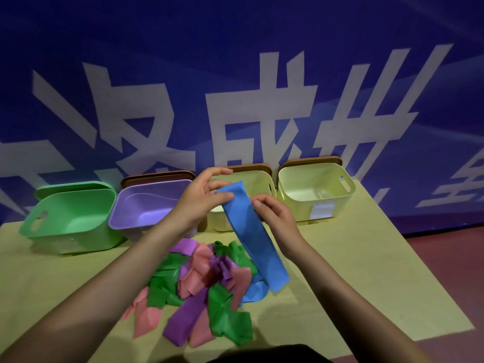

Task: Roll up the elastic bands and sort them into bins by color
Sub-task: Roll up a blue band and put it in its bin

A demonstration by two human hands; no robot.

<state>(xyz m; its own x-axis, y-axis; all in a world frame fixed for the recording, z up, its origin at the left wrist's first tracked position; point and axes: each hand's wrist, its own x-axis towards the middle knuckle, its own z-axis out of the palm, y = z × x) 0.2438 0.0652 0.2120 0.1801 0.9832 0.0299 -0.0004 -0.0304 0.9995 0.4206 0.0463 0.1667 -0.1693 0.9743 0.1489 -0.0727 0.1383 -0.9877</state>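
Gripping blue band (pixel 251 226) edges, hands (pixel 204 197) above pile (pixel 201 292).

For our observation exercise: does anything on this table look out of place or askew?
The green bin leans, tipped toward the table's left end, while the other three sit level. Otherwise nothing stands out.

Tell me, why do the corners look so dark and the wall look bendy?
Head view: the light falls mostly on the middle of the table, so the corners fade to dark; the wide-angle lens curves the blue wall and its big letters; the left hand and right hand holding the blue band look slightly soft.
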